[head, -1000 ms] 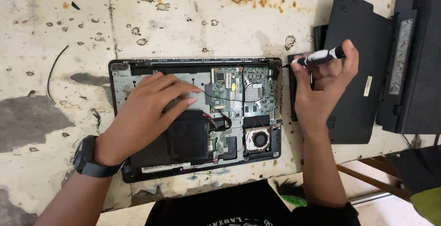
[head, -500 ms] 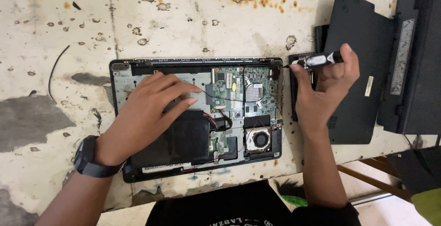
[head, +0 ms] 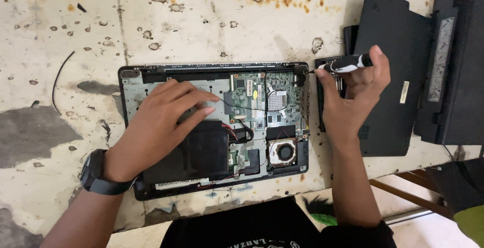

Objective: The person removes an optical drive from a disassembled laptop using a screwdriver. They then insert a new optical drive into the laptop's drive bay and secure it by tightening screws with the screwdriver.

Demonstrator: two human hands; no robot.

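Note:
An opened laptop base [head: 132, 74] lies on a stained white table [head: 201, 21], its green circuit board [head: 267, 99], small fan [head: 286, 152] and black battery [head: 199, 152] exposed. My left hand [head: 159, 124] rests flat on the inside of the base, fingers spread over the silver plate left of the board. My right hand [head: 350, 96] holds a black and white screwdriver [head: 348, 64] lying almost level, its tip at the top right corner hinge [head: 301, 69] of the base. A black watch [head: 96, 175] is on my left wrist.
A black laptop cover panel [head: 398, 51] lies right of the base, and another black device [head: 456, 66] sits at the far right edge. A thin black wire [head: 58, 81] curls on the table at left. The table's front edge runs just below the base, with a wooden frame [head: 403, 192] beneath.
My right hand has shifted the screwdriver slightly downward toward the base's top right corner. My left hand stays in place.

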